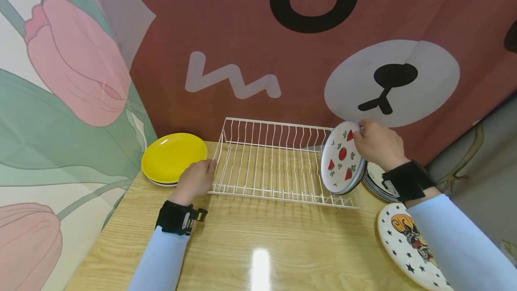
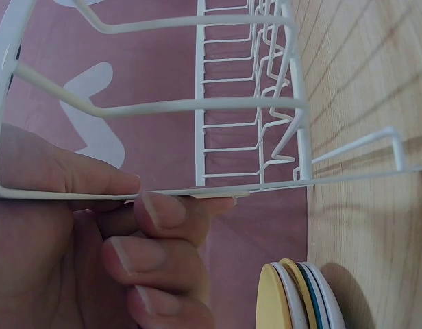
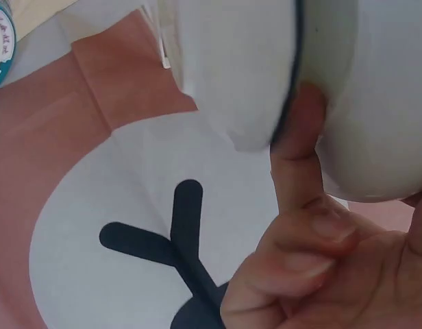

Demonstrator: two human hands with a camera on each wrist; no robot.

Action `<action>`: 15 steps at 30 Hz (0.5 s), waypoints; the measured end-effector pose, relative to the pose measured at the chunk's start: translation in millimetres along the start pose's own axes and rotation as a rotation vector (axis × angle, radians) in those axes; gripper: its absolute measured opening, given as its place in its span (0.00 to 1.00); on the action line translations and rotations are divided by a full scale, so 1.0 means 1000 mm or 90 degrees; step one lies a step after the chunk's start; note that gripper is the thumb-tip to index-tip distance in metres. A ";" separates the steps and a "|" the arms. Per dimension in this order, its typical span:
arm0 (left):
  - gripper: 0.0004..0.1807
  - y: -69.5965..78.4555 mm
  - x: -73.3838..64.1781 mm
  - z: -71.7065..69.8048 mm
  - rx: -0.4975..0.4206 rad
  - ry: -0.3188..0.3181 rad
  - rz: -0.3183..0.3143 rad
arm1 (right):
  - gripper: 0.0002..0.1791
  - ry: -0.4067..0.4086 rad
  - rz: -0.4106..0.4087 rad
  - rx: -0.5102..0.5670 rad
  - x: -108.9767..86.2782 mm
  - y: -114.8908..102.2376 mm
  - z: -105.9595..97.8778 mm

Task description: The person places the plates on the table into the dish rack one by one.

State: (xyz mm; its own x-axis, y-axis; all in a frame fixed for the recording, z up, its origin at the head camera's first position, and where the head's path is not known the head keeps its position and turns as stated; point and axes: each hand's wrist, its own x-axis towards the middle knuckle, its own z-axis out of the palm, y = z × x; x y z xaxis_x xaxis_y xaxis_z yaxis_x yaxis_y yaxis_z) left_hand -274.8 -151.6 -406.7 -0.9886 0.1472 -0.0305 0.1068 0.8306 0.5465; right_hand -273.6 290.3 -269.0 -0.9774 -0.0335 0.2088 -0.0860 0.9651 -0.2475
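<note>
A white wire dish rack [image 1: 278, 123] stands on the wooden table against the patterned cloth. My left hand [image 1: 195, 180] grips its left end; in the left wrist view, the thumb and fingers pinch a white wire [image 2: 197, 104] frame's edge. At the rack's right end, my right hand [image 1: 379, 145] holds the upper right rim of a white plate with red fruit drawings [image 1: 337, 156], which stands tilted on edge. Close up in the right wrist view, a finger reaches between a white plate [image 3: 382, 103] and a dark-rimmed one [image 3: 238, 68]. The thumb is mostly hidden there.
Left of the rack lies a stack of plates topped by a yellow plate [image 1: 175, 156]. To the right sits another plate stack [image 1: 375, 175], partly behind my right wrist. Nearer the front right is a large star-patterned plate [image 1: 408, 257], partly covered by my sleeve.
</note>
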 end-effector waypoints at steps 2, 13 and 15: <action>0.24 0.000 0.000 0.000 -0.001 0.002 0.001 | 0.19 0.010 -0.004 -0.016 0.001 0.000 0.005; 0.21 0.001 -0.001 -0.001 0.002 0.002 -0.003 | 0.16 0.036 -0.003 -0.099 0.007 -0.003 0.032; 0.22 0.002 -0.001 -0.002 0.001 0.000 -0.006 | 0.15 0.038 -0.001 -0.103 0.006 -0.003 0.036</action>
State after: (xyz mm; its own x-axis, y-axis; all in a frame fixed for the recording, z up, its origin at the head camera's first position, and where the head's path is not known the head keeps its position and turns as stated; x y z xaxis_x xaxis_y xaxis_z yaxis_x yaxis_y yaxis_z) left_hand -274.1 -151.2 -404.5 -0.9895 0.1399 -0.0355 0.0982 0.8328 0.5449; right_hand -286.0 278.1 -300.7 -0.9637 -0.0238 0.2660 -0.0501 0.9944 -0.0928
